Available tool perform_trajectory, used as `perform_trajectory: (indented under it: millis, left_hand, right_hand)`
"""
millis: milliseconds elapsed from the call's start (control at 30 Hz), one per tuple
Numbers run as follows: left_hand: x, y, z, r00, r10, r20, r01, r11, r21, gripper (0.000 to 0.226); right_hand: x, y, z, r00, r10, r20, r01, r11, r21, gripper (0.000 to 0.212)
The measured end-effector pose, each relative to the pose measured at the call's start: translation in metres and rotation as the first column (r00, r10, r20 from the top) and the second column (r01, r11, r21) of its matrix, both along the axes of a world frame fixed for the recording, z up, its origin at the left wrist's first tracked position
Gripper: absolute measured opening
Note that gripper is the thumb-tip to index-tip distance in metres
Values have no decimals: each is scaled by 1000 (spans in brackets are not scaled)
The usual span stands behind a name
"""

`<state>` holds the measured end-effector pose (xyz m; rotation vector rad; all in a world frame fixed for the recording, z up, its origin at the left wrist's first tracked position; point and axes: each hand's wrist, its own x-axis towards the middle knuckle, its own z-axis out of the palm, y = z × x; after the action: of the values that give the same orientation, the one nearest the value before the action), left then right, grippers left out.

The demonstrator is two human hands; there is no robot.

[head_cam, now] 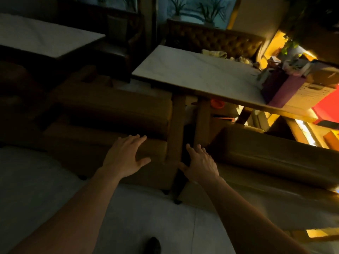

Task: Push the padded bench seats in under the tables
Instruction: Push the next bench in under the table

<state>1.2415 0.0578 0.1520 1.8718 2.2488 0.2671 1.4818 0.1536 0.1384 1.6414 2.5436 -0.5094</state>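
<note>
Two brown padded bench seats stand side by side in dim light in the head view. The left bench (102, 143) has my left hand (126, 156) spread flat over its near right corner. The right bench (275, 156) lies just past my right hand (200, 162), which hovers with fingers apart over the dark gap between the benches, beside the wooden end panels (176, 129). A white marble-topped table (198, 74) stands beyond the benches, over the right one's far side. Neither hand holds anything.
A second white table (36, 35) is at the far left. A tufted booth sofa (211, 39) lines the back wall. Purple bags (280, 88) and clutter crowd the table's right end. Pale tiled floor (137, 217) lies beneath me; my shoe (153, 244) shows at the bottom.
</note>
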Motion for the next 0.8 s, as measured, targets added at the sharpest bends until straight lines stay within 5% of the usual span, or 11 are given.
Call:
perform_trajectory:
  millis: [433,800]
  left_hand:
    - [-269,5,-106,988,144,-45,-149,981,-128,89]
    - [-407,47,-184,996,-36,-83,17,977,-214,95]
  right_hand:
    - [-211,54,-108,997,54,57,-49,995,-87,92]
    - [-266,83,-166,981,-106,161,122,988,-92,117]
